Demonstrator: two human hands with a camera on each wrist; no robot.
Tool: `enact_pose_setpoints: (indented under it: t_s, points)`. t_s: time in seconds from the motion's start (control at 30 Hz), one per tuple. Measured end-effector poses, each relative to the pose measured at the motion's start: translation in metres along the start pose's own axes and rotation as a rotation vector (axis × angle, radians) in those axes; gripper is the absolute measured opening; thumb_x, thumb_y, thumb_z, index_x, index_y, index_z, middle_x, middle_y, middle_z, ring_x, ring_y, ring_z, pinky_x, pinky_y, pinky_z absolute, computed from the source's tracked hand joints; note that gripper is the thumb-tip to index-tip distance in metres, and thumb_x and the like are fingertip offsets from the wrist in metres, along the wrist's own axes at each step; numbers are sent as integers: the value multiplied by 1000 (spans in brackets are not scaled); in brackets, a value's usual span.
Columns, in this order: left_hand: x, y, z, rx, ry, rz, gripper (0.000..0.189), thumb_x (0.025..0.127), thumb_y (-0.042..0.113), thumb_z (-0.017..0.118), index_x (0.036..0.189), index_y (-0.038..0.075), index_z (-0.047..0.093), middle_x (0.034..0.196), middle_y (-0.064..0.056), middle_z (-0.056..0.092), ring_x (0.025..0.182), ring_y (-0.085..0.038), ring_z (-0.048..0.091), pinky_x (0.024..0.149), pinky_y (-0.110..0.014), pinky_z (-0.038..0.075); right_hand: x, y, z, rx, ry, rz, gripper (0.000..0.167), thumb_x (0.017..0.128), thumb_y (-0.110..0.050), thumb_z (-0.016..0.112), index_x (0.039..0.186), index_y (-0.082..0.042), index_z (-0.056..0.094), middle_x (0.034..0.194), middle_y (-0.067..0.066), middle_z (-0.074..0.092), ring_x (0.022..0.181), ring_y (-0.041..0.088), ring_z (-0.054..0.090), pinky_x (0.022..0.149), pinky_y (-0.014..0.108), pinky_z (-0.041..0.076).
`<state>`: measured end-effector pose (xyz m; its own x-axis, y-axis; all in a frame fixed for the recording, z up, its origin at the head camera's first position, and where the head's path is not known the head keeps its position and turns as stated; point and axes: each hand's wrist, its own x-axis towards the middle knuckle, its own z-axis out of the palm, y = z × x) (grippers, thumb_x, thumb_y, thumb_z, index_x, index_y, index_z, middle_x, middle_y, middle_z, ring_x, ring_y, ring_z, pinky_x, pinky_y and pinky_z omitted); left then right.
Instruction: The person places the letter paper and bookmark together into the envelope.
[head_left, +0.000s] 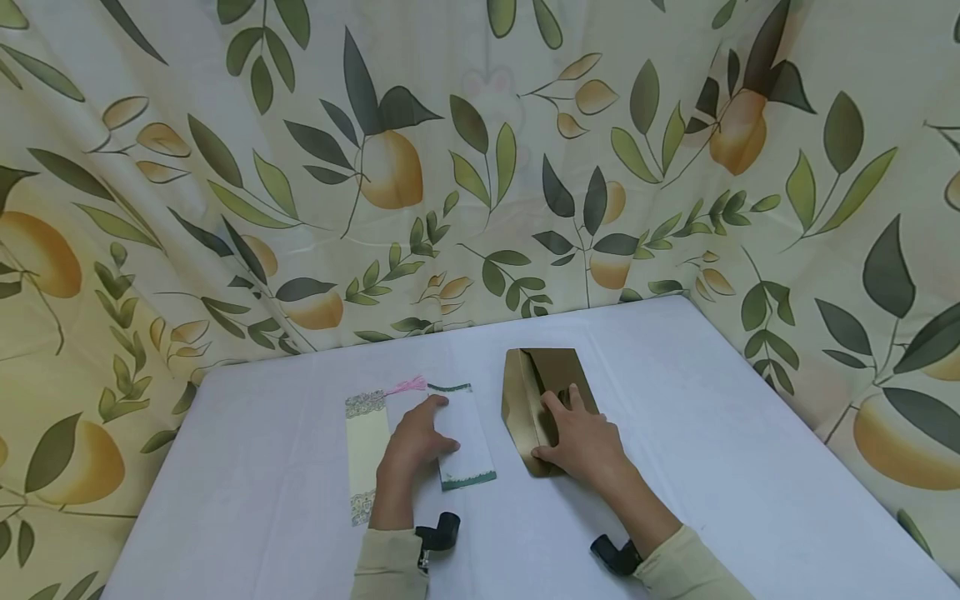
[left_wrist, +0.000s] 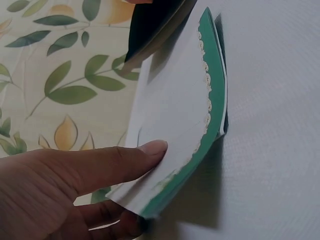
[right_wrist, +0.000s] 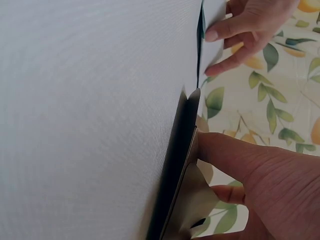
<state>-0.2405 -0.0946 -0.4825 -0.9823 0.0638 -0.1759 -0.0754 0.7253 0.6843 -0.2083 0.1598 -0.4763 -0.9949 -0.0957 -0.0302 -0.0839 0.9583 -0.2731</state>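
On a white table (head_left: 247, 475), left hand (head_left: 414, 439) pinching green-edged white card (head_left: 468, 433), right hand (head_left: 588, 442) gripping gold envelope (head_left: 521, 408)

Dim light, soft-edged shadows

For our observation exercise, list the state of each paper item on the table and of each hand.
Gold envelope: looks open
White card with green edges: bent, partly raised
Cream bookmark: lying flat, partly hidden
Pink tassel: lying spread out
Left hand: pinching the card
Right hand: gripping the envelope
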Motion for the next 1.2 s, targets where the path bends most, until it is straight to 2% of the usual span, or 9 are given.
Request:
enact_pose_setpoints:
  t_s: [0.23, 0.57, 0.8, 1.0, 1.2]
  points:
    - [1, -3, 0, 6, -15, 0, 70, 78, 6, 89, 142, 7, 59, 144, -22, 56, 133, -43, 51, 106, -61, 41, 0, 0, 1, -3, -6, -2, 79, 80, -42, 89, 143, -14, 51, 153, 40, 34, 92, 64, 62, 64, 62, 54]
    - [1, -4, -2, -16, 4, 60, 71, 79, 1, 87, 144, 5, 58, 145, -23, 55, 136, -43, 49, 108, -59, 41, 1, -1, 1, -12, 3, -4, 79, 80, -42, 89, 143, -14, 52, 153, 40, 35, 93, 66, 61, 66, 63, 54]
    - [3, -4, -4, -10, -14, 57, 70, 82, 1, 82, 146, 4, 56, 146, -23, 55, 135, -42, 50, 108, -59, 41, -1, -2, 0, 4, -6, 0, 78, 81, -42, 89, 144, -14, 51, 154, 40, 34, 93, 66, 61, 64, 61, 54]
    - [5, -3, -4, -50, -46, 109, 73, 80, -2, 79, 149, 6, 55, 147, -22, 54, 133, -41, 52, 105, -58, 44, -1, -1, 0, 7, -3, 5, 78, 81, -42, 89, 144, -14, 51, 154, 39, 33, 95, 67, 60, 66, 62, 54]
    - [5, -2, -5, -77, -49, 136, 73, 80, -4, 76, 149, 7, 55, 148, -22, 53, 134, -41, 51, 104, -57, 45, -1, -1, 0, 2, 3, -1, 78, 80, -41, 89, 143, -14, 52, 153, 39, 35, 93, 66, 61, 66, 63, 54]
